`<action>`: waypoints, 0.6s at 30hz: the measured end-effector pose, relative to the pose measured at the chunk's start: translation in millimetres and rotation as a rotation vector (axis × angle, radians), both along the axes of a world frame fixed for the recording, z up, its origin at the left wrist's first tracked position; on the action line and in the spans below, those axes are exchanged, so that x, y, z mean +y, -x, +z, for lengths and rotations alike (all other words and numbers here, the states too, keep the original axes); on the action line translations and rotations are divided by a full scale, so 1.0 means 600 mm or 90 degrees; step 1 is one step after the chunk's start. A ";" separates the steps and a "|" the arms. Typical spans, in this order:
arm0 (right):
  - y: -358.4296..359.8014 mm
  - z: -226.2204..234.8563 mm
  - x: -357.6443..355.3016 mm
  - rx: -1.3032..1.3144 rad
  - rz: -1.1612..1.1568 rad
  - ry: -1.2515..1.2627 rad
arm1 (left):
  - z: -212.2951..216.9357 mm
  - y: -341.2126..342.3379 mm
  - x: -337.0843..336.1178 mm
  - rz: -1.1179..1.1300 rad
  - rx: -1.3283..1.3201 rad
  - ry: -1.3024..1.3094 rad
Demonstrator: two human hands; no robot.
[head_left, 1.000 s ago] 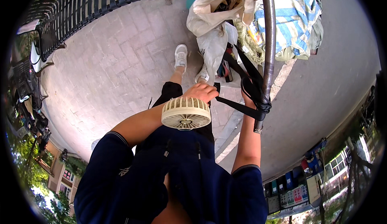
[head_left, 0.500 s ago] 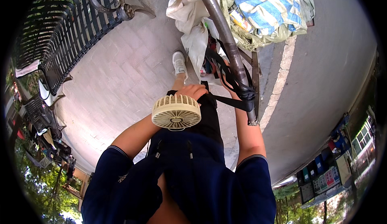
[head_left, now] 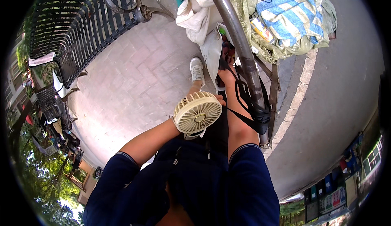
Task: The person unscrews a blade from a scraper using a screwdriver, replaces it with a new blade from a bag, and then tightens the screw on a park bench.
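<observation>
A round cream fan [head_left: 198, 117] hangs in front of me and covers most of my left hand [head_left: 221, 99]. Only a few of its fingertips show at the fan's right edge, beside a black strap. My right hand [head_left: 227, 77] reaches in beside the white plastic sack [head_left: 211, 55], with its fingers curled; what they hold is hidden. Black straps [head_left: 244, 89] hang in loops from a brown metal pole [head_left: 236, 26] and pass close to my right forearm. Red and dark items show just beyond my right hand, partly covered by the sack.
A black slatted bench [head_left: 77, 26] stands at the left. A blue-and-white striped bag [head_left: 291, 14] lies at the upper right, beyond the pole. My white shoe [head_left: 196, 69] rests on the paving, and a pale kerb strip [head_left: 299, 91] borders the grey road.
My left hand has slipped from plain sight to mostly behind the fan. My right hand, hidden by straps before, now shows beside the sack. The whole view has shifted.
</observation>
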State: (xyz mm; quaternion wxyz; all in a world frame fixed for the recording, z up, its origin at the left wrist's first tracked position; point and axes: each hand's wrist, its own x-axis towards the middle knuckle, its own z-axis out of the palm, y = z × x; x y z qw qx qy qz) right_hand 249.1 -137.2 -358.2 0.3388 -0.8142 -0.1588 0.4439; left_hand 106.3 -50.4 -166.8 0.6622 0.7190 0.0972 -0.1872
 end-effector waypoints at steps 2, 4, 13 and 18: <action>-0.002 -0.001 -0.002 0.018 -0.005 -0.001 | 0.001 -0.002 0.003 -0.016 -0.042 -0.086; -0.017 0.009 -0.014 0.036 -0.011 0.004 | 0.004 -0.006 0.002 -0.033 -0.079 -0.165; -0.046 0.083 -0.083 0.201 -0.032 0.073 | 0.020 -0.020 0.019 -0.060 -0.081 -0.191; -0.027 0.106 -0.122 0.271 -0.050 0.117 | 0.006 -0.031 0.010 -0.063 -0.087 -0.176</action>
